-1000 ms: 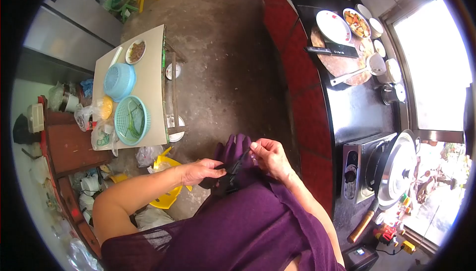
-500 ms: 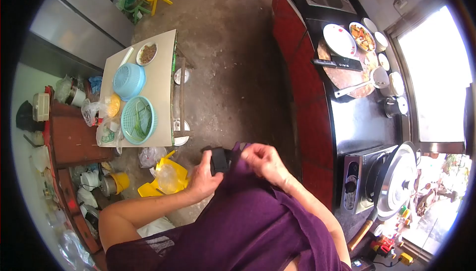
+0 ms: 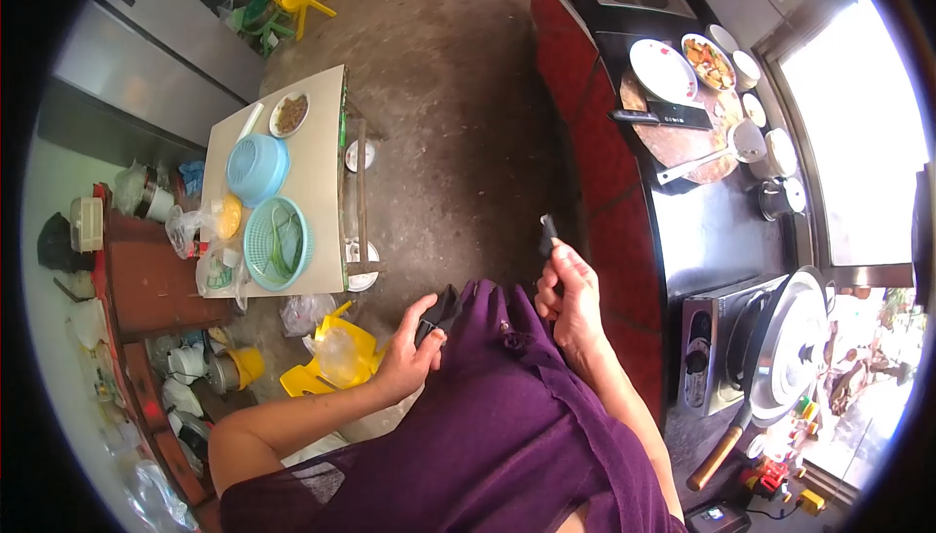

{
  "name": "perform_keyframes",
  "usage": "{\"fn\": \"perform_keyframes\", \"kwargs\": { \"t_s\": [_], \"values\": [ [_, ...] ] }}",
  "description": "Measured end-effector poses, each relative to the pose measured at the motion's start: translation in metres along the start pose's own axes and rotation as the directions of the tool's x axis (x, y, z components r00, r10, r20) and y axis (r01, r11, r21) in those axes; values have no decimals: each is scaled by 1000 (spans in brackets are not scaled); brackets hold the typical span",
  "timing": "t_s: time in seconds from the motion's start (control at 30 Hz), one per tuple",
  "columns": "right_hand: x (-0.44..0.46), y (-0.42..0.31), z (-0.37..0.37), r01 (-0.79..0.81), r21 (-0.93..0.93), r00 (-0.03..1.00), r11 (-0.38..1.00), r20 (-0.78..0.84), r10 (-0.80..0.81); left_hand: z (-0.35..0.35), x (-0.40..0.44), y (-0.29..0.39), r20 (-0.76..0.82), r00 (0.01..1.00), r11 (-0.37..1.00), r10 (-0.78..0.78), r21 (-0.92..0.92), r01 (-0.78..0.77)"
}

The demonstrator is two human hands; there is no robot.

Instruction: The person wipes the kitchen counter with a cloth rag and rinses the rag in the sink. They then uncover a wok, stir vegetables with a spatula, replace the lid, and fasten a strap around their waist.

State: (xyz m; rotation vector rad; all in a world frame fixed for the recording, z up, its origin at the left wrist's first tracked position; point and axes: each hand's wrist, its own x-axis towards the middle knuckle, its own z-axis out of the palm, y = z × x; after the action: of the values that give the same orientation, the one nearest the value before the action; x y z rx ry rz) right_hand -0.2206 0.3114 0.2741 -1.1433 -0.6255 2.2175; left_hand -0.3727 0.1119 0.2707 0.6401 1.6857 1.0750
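My left hand (image 3: 413,350) grips a small black object (image 3: 442,313) against the front of the purple garment (image 3: 468,426); its kind is not clear. Closed and raised off the cloth, my right hand (image 3: 573,301) holds a small dark piece (image 3: 547,234) with a light, shiny tip, which I cannot identify. Between the two hands the purple cloth hangs in folds, with a small dark bunched spot near the middle.
On the left, a table (image 3: 317,172) bears blue baskets and a bowl of food (image 3: 290,115). The right counter holds a cleaver (image 3: 673,117) on a round board, a ladle (image 3: 717,162), plates, and a stove (image 3: 717,343) with a lidded wok (image 3: 792,348). A yellow stool (image 3: 363,343) stands below.
My right hand has left the cloth beside my left hand and moved right, now with a small dark piece showing above its fingers. The black object in my left hand has turned.
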Motion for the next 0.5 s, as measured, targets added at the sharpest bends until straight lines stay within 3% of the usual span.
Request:
{"fn": "perform_keyframes", "kwargs": {
  "t_s": [0.03, 0.13, 0.27, 0.3, 0.4, 0.43, 0.5],
  "values": [
    [0, -2, -3, -57, -26, 992, 998, 111, 59, 4, 0, 6, -33, 999, 994, 19, -109, -22],
    [-10, -9, -1, -27, -76, 977, 997, 208, 42, 4, 12, 26, -141, 990, 972, -25, -234, -9],
    [-22, -14, 4, -73, -277, 941, 958, 300, 159, 2, 22, 57, -51, 997, 843, -50, -538, 15],
    [-26, -14, 6, -145, -324, 914, 935, 317, 251, 0, 24, 65, -37, 999, 825, 5, -565, -25],
    [-29, -2, 12, -96, -425, 842, 900, 447, 301, 14, 36, 73, -24, 999, 861, 27, -507, -35],
    [-30, -3, 14, -184, -390, 815, 902, 452, 362, 18, 41, 71, 63, 997, 872, 34, -490, 1],
    [-27, -4, 13, -157, -417, 875, 895, 362, 322, 28, 48, 68, 133, 991, 920, 19, -390, 35]
  ]
}}
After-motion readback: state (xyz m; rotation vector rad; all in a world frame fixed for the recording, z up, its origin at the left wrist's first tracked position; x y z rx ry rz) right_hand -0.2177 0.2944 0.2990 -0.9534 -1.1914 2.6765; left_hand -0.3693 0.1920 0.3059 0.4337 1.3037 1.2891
